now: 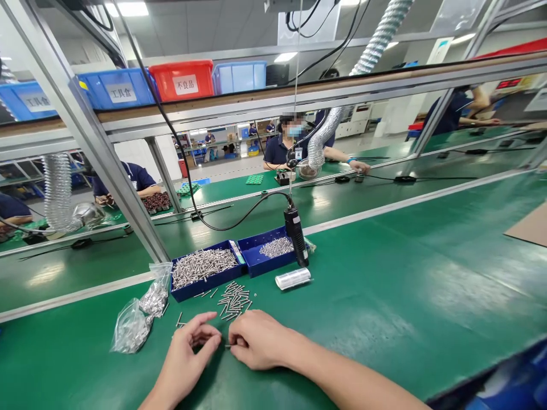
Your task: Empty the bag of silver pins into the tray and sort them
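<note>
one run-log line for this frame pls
left hand: pinching small screw | right hand: fingertips at same screw | loose screws: just beyond | blue tray: full | electric screwdriver: hanging

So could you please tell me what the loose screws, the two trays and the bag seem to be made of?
Loose screws: bright silvery metal, probably plated steel, judging by the glint. Trays: matte blue plastic by the look, moulded walls. Bag: thin clear plastic film, crinkled and shiny.

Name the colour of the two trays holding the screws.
Dark blue trays, seen best in the head view.
</note>
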Motion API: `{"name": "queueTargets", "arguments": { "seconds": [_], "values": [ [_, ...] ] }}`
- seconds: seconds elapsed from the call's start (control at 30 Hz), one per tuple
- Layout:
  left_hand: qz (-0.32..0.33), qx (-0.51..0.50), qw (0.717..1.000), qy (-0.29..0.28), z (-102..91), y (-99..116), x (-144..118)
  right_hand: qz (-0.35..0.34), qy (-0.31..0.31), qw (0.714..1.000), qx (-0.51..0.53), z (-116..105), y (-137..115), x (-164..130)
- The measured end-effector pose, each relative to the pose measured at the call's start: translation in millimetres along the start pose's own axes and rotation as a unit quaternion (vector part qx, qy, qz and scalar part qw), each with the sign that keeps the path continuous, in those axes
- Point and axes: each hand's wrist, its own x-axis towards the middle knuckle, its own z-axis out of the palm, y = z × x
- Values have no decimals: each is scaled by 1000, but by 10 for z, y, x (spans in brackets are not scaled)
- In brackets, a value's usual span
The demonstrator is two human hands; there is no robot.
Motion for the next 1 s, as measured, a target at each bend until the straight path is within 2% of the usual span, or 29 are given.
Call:
{"name": "queueTargets", "arguments": {
  "seconds": [0.1, 0.2, 0.37, 0.53, 0.63, 0.73, 1.0],
  "values": [
    [38, 96, 995, -9, -7, -112, 6, 9, -35, 996, -81, -178, 39, -66],
    [98, 213, 972, 3, -33, -207, 9, 41, -49, 994, -90, -273, 90, -68],
    [242, 331, 912, -9, -1, -251, 13, 60, -19, 995, -76, -248, 163, 5],
    [304, 386, 871, -3, 66, -216, 20, 81, 22, 995, -49, -206, 216, 46],
    [309, 381, 871, -4, 68, -208, 37, 96, 39, 994, -34, -188, 257, 66],
    [294, 363, 884, -10, 49, -221, 50, 107, 50, 993, -26, -169, 295, 88],
    [180, 335, 925, -21, -28, -104, 10, 115, 53, 992, -16, -140, 319, 112]
  ]
}}
